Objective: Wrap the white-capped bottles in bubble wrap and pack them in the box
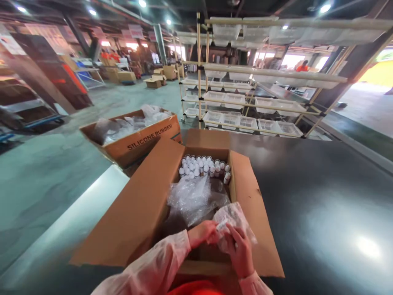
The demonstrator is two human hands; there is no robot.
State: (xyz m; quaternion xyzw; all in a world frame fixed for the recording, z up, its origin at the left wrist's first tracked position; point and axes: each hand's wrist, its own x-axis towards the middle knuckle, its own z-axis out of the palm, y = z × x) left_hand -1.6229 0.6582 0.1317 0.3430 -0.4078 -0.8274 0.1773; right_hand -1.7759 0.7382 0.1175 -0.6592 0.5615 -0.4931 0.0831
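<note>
Now pinching crinkly clear wrap [236, 214] around a small white thing [221, 225], fingers of left hand [201, 232] and right hand [242, 252] bent in close. Held low over the open box [145, 200], maybe to catch drops, near white-topped bottles [206, 169] packed tight, likely to stand straight.

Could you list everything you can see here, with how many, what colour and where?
Clear plastic bag: one, clear, in both hands
Open box: one, brown, on the table
Bottles: too packed to count, white-capped, box's far end
Loose plastic wrap: uncounted, clear, inside that box
"SILICONE RUBBER" carton: one, brown, beyond the left flap
Table: one, dark, beneath the box
Rack: one, pale, behind
Baskets: many, white, on the rack
Distant cartons: several, brown, floor
Ceiling lights: several, white, overhead
Left hand: one, bare, over the box
Right hand: one, bare, beside it
</note>
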